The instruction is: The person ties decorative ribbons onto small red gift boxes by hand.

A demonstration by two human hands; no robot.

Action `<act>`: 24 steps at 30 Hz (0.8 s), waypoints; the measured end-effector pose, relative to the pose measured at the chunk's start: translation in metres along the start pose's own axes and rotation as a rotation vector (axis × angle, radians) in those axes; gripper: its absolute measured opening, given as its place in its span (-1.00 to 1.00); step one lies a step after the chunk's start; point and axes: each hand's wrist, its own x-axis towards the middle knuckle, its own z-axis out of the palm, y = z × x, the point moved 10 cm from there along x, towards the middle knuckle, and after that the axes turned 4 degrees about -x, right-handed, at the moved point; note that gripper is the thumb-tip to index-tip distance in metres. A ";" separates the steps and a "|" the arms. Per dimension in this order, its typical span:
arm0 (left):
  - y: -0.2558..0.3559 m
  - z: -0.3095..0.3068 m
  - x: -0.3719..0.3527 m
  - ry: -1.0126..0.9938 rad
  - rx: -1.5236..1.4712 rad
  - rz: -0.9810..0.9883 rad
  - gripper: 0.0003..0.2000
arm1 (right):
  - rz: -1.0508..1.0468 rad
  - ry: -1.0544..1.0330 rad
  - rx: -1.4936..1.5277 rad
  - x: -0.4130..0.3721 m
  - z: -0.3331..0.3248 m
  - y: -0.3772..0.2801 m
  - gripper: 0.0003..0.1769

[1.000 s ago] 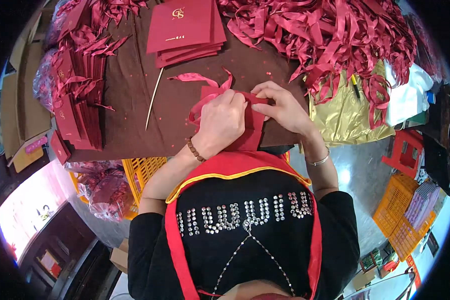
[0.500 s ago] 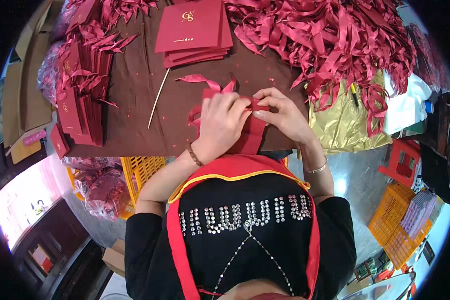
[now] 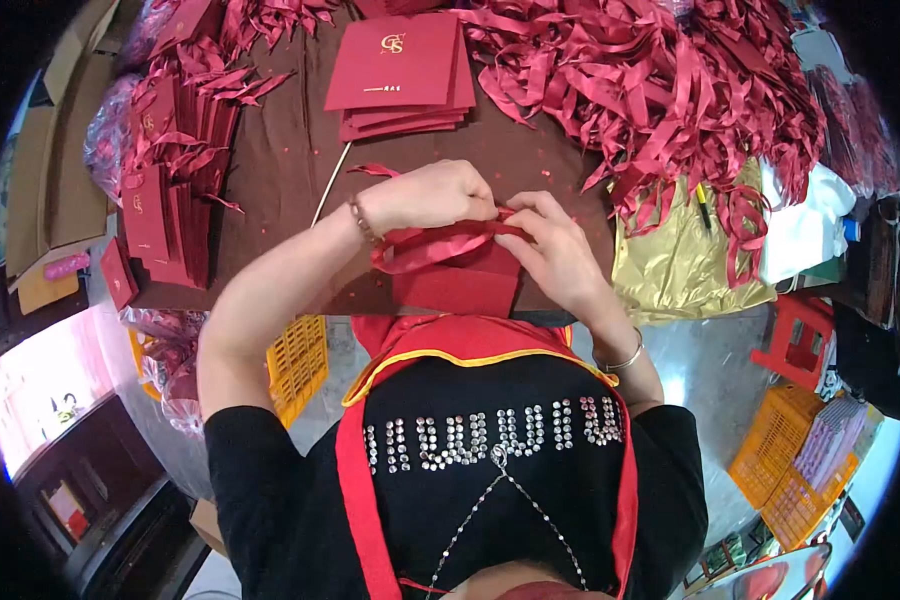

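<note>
A red card piece [image 3: 456, 289] lies near the front edge of the brown table, below both hands. Across its upper part runs a red ribbon [image 3: 420, 257], looped out to the left. My left hand [image 3: 438, 196] is closed at the ribbon's upper end, its fingertips partly hidden by the wrist and knuckles. Close beside it on the right, my right hand [image 3: 555, 245] pinches the ribbon between thumb and fingers. The two hands nearly touch. Behind them sits a stack of red printed cards [image 3: 395, 70].
Red cards with ribbons [image 3: 165, 215] stand at the left. A large heap of red ribbons [image 3: 660, 90] covers the back right, beside gold wrapping [image 3: 670, 260] with a pen [image 3: 704, 207]. A thin stick [image 3: 330, 185] lies behind my left forearm. Orange crates [image 3: 298, 365] stand below.
My left forearm has swung up and outward, and that hand now bends over from the left. The ribbon loop is drawn across the card, and more of the card shows.
</note>
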 end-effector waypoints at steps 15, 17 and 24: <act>-0.014 0.022 0.015 -0.187 -0.206 -0.151 -0.75 | 0.065 0.010 -0.002 -0.002 -0.001 0.009 -0.78; -0.019 0.011 0.017 -0.016 -0.144 -0.166 -0.78 | 0.060 -0.028 0.057 -0.001 0.003 0.016 -0.79; -0.032 -0.033 0.032 0.381 -0.307 -0.049 -0.85 | 0.086 -0.186 0.347 0.004 0.020 0.016 -0.82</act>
